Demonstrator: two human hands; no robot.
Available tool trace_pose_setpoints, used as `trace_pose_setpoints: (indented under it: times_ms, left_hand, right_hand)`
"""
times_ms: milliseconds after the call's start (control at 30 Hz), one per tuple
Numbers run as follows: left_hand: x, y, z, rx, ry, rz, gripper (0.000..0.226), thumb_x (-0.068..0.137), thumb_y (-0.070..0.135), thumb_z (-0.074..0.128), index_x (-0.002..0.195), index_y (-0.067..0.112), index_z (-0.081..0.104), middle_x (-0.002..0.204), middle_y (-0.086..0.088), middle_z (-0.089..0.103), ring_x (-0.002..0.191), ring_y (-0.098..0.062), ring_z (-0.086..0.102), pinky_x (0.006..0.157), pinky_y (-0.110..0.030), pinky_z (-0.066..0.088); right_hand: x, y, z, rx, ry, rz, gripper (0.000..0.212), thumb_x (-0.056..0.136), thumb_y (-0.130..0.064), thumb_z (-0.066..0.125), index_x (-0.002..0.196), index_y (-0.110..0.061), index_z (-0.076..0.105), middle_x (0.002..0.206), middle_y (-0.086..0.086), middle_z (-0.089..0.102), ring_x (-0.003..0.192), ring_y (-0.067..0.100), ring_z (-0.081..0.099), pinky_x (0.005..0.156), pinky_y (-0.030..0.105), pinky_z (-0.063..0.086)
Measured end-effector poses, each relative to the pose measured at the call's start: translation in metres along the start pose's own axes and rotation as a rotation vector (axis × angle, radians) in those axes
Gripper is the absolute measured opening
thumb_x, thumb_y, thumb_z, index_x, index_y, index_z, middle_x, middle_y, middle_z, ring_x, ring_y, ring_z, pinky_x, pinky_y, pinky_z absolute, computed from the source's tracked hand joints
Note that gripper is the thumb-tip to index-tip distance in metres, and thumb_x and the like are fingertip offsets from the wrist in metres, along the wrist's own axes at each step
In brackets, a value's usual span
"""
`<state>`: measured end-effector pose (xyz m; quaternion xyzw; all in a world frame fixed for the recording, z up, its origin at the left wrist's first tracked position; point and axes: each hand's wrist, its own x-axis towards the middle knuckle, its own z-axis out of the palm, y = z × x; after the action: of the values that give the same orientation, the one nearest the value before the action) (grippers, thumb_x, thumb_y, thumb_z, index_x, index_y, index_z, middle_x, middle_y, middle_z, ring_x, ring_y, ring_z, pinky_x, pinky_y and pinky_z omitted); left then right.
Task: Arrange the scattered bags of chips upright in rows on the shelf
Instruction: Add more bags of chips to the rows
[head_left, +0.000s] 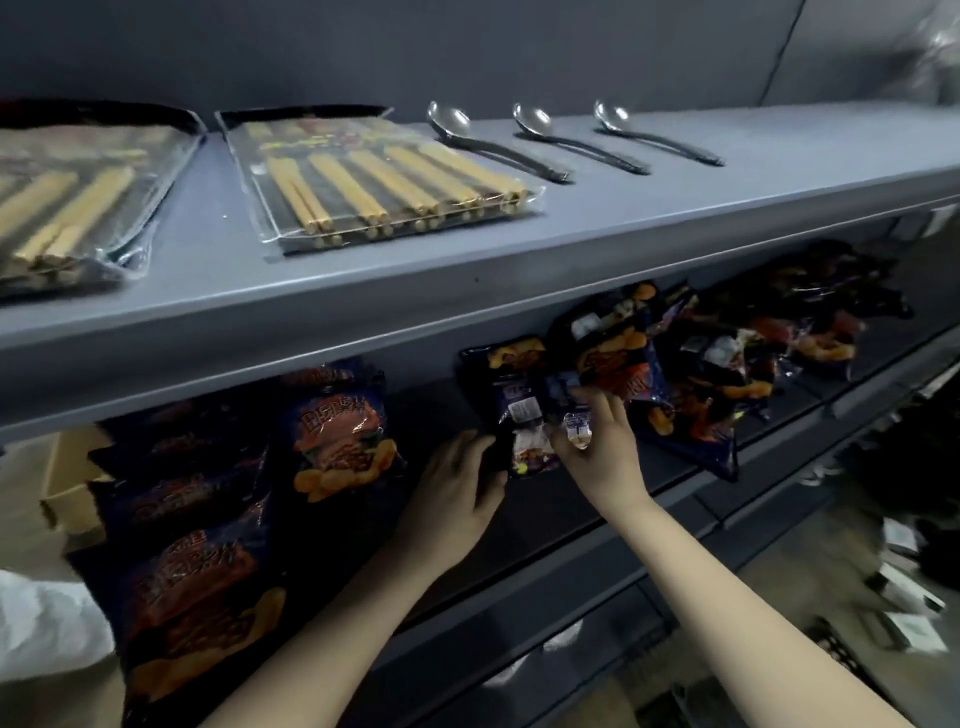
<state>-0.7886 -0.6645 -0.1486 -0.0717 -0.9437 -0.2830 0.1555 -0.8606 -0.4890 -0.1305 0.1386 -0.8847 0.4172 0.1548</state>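
On the lower grey shelf a dark blue chip bag lies back side up in the middle. My left hand grips its lower left edge. My right hand pinches its lower right part, fingers curled over the bag. Just behind it a heap of scattered chip bags lies at the right, flat and overlapping. At the left several chip bags stand upright in rows, with the nearest bag at the shelf front.
The upper shelf overhangs the chip shelf and carries two packs of chopsticks and three metal spoons. A cardboard box sits at far left. Lower shelves and clutter on the floor lie at the right.
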Motion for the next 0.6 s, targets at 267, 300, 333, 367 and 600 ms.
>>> trace_pose_setpoints:
  times_ms: [267,300,333,367,600]
  left_hand:
    - [0.022,0.021,0.027,-0.180,0.035,-0.242,0.054,0.095,0.033,0.051,0.142,0.014,0.033,0.144,-0.005,0.039,0.130,-0.016,0.039,0.095,-0.013,0.025]
    - [0.024,0.023,0.031,-0.204,0.030,-0.288,0.056,0.095,0.034,0.051,0.143,0.014,0.031,0.145,-0.005,0.038,0.131,-0.016,0.038,0.095,-0.013,0.025]
    - [0.027,0.025,0.035,-0.234,0.031,-0.328,0.056,0.095,0.033,0.051,0.143,0.014,0.030,0.145,-0.005,0.037,0.131,-0.016,0.038,0.095,-0.014,0.026]
    - [0.029,0.027,0.039,-0.272,0.036,-0.361,0.056,0.095,0.032,0.051,0.143,0.014,0.030,0.144,-0.004,0.039,0.130,-0.016,0.040,0.096,-0.016,0.028]
    - [0.032,0.036,0.058,-0.339,0.065,-0.498,0.062,0.094,0.028,0.055,0.145,0.011,0.025,0.144,-0.005,0.041,0.129,-0.018,0.042,0.096,-0.018,0.031]
  right_hand:
    - [0.014,0.029,-0.014,0.030,-0.180,0.020,0.060,0.082,-0.020,0.073,0.133,-0.008,0.044,0.137,0.010,0.037,0.125,0.022,0.040,0.090,0.010,0.026]
    - [0.016,0.032,-0.014,0.031,-0.205,0.029,0.061,0.082,-0.021,0.073,0.133,-0.008,0.043,0.138,0.011,0.036,0.126,0.023,0.040,0.091,0.011,0.026]
    - [0.018,0.036,-0.015,0.028,-0.234,0.036,0.062,0.082,-0.022,0.072,0.135,-0.009,0.042,0.140,0.011,0.034,0.127,0.024,0.039,0.091,0.012,0.026]
    - [0.020,0.039,-0.014,0.023,-0.264,0.040,0.063,0.082,-0.022,0.072,0.135,-0.010,0.041,0.142,0.011,0.032,0.128,0.025,0.039,0.092,0.013,0.026]
    - [0.028,0.053,-0.011,0.075,-0.392,0.080,0.057,0.085,-0.024,0.068,0.134,-0.017,0.040,0.135,0.008,0.041,0.121,0.024,0.045,0.088,0.019,0.033]
